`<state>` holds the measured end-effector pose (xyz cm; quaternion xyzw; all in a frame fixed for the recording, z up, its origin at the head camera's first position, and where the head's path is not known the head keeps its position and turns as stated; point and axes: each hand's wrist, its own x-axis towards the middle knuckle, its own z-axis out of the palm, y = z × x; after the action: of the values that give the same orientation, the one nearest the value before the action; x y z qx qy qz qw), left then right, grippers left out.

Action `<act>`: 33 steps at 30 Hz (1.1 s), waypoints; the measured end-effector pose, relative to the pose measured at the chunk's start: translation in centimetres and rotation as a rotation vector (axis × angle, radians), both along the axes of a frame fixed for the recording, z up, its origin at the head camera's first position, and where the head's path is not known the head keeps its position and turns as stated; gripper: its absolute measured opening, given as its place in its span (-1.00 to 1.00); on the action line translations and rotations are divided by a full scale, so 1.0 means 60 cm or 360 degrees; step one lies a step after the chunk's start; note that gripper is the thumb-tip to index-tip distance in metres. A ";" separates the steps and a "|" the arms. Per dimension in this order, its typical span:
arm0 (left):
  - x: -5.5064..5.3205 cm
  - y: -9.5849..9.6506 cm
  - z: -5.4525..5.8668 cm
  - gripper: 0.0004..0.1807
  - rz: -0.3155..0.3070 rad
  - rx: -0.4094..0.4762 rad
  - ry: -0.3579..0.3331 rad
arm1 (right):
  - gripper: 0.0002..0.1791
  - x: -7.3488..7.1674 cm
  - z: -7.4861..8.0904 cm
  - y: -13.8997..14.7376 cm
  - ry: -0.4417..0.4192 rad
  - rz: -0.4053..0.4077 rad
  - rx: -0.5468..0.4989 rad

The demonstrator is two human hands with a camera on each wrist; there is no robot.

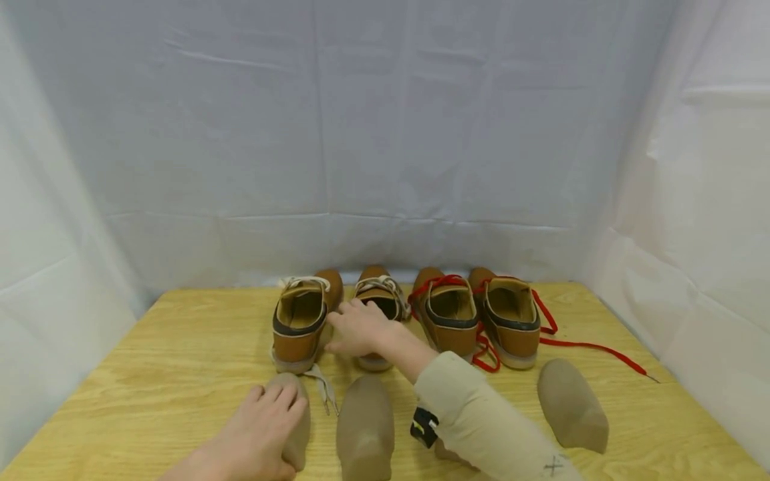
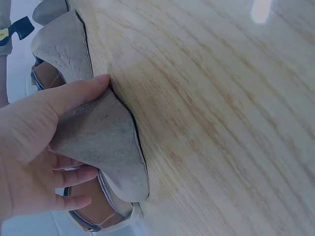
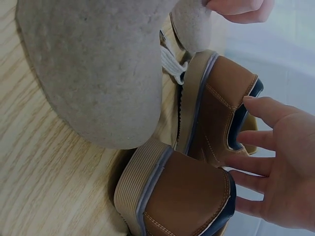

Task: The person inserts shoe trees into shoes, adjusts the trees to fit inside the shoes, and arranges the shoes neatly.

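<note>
My left hand grips a grey-brown moulded shoe insert, with the thumb on one side and fingers on the other; the insert lies on the wooden table. Ahead of it stands a brown shoe with white laces, dark at the collar. My right hand reaches between this shoe and a second white-laced brown shoe, its fingers loosely extended. The thumb and fingers are close to the left shoe's collar; whether they touch it I cannot tell. Nothing is gripped by the right hand.
Two brown shoes with red laces stand to the right, one lace trailing across the table. Another insert lies in the middle, one is partly under my right sleeve, and one insert lies far right. White cloth encloses the table.
</note>
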<state>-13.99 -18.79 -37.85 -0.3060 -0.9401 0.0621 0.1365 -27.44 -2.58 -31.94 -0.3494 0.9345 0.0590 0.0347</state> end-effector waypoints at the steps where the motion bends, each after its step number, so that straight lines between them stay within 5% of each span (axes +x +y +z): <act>1: 0.000 0.000 0.000 -0.24 0.0002 -0.0006 -0.0003 | -0.36 0.000 -0.001 0.000 0.0003 -0.0002 0.0009; 14: 0.001 0.000 -0.001 -0.32 -0.0026 -0.0014 0.0061 | -0.35 -0.005 -0.006 0.002 0.0007 0.0022 0.0054; 23: 0.000 0.000 0.003 -0.25 -0.0064 -0.0043 0.0233 | -0.36 -0.006 -0.007 0.002 0.0011 0.0034 0.0045; 33: 0.006 0.001 0.008 -0.29 -0.0026 -0.0093 0.0224 | -0.36 -0.005 -0.008 0.001 0.0036 0.0045 0.0072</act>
<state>-13.64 -18.73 -37.34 -0.3123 -0.9235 0.1098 0.1938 -27.77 -2.53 -32.40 -0.3610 0.9282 0.0847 0.0311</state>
